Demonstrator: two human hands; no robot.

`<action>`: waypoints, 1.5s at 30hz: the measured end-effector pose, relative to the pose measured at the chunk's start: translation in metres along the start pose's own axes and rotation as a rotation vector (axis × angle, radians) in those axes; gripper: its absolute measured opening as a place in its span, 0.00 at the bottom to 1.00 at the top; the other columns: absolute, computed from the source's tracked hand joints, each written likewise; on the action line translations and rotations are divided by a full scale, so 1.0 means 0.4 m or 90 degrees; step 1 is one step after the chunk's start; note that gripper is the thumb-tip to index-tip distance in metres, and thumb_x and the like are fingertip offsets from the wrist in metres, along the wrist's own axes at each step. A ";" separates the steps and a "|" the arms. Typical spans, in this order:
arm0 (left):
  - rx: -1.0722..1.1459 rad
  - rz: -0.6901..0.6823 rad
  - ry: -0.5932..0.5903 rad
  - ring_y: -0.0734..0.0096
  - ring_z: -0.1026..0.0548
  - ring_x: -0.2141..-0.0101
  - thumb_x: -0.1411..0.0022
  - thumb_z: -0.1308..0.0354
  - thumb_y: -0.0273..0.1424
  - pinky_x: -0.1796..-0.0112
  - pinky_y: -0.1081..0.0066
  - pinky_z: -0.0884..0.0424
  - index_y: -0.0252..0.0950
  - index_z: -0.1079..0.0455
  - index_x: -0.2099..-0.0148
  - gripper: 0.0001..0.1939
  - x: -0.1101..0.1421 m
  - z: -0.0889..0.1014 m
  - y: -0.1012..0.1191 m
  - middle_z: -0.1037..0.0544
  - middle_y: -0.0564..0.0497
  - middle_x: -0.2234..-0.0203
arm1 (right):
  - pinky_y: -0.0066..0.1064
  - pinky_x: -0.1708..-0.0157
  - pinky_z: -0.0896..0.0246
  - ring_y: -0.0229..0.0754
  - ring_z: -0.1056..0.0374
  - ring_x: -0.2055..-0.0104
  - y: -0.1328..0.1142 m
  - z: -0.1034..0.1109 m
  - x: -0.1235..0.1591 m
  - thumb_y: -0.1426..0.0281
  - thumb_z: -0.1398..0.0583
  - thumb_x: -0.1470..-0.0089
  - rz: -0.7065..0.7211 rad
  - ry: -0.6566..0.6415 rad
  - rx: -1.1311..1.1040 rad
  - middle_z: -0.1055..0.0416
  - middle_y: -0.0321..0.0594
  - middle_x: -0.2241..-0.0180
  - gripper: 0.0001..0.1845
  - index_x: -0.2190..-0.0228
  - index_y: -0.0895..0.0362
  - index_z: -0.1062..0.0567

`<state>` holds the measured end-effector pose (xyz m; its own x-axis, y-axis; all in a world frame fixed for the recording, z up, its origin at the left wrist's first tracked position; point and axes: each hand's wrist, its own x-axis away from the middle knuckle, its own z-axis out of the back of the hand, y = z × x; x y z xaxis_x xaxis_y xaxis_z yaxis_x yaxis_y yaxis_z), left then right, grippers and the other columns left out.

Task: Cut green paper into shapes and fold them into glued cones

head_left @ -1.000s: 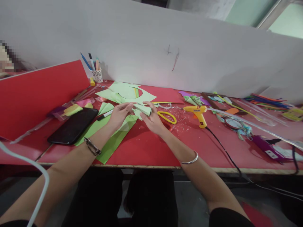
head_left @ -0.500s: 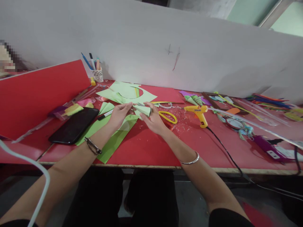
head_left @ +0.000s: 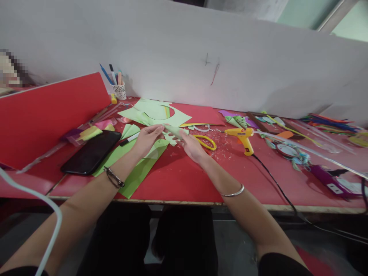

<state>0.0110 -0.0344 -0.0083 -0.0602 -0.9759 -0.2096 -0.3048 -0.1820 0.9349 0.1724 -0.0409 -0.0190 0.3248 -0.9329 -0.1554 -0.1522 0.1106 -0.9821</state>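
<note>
Between my two hands is a rolled cone of pale green paper (head_left: 178,131), held just above the table. My left hand (head_left: 149,138) pinches its narrow end with thumb and fingers. At the wider end, my right hand (head_left: 190,145) has its fingers curled under and around the paper. Under and behind my hands lie light green sheets (head_left: 129,112), one with a round hole cut out, and a darker green sheet (head_left: 138,172). A black-capped marker (head_left: 129,139) rests beside my left hand. Yellow-handled scissors (head_left: 212,142) lie just right of my right hand.
A yellow glue gun (head_left: 243,138) stands to the right, its black cord running off the table edge. A black phone (head_left: 90,153) lies at left, near a raised red board (head_left: 54,115). Further right are craft scraps, pipe cleaners (head_left: 330,122) and a purple box (head_left: 327,180). A pen cup (head_left: 119,92) stands behind.
My right hand has turned over the paper cone, its fingers now beneath it; the cone's open end no longer faces me. My left hand keeps nearly the same place.
</note>
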 end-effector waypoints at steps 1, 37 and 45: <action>-0.003 -0.004 -0.009 0.82 0.36 0.80 0.59 0.35 0.37 0.73 0.75 0.35 0.34 0.25 0.70 0.13 0.000 0.001 0.000 0.28 0.53 0.78 | 0.34 0.56 0.43 0.37 0.37 0.64 -0.005 0.000 0.002 0.59 0.50 0.46 -0.027 -0.017 -0.076 0.30 0.39 0.66 0.17 0.67 0.56 0.28; -0.586 -0.288 -0.104 0.75 0.29 0.80 0.46 0.45 0.38 0.71 0.74 0.35 0.39 0.26 0.60 0.13 0.019 0.020 0.039 0.23 0.50 0.74 | 0.28 0.69 0.39 0.33 0.38 0.76 -0.019 0.043 0.010 0.60 0.50 0.46 -0.112 -0.128 -0.150 0.30 0.38 0.73 0.16 0.67 0.58 0.29; -0.410 -0.146 -0.065 0.76 0.30 0.82 0.48 0.43 0.36 0.76 0.76 0.34 0.34 0.26 0.61 0.15 0.020 0.011 0.041 0.25 0.51 0.81 | 0.26 0.70 0.40 0.31 0.40 0.78 -0.019 0.034 0.013 0.59 0.50 0.45 -0.092 -0.149 -0.093 0.29 0.39 0.73 0.18 0.70 0.60 0.28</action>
<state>0.0014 -0.0445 0.0041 -0.1604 -0.8936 -0.4193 0.3032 -0.4489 0.8406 0.1882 -0.0419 -0.0139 0.5562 -0.8294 -0.0528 -0.2167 -0.0834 -0.9727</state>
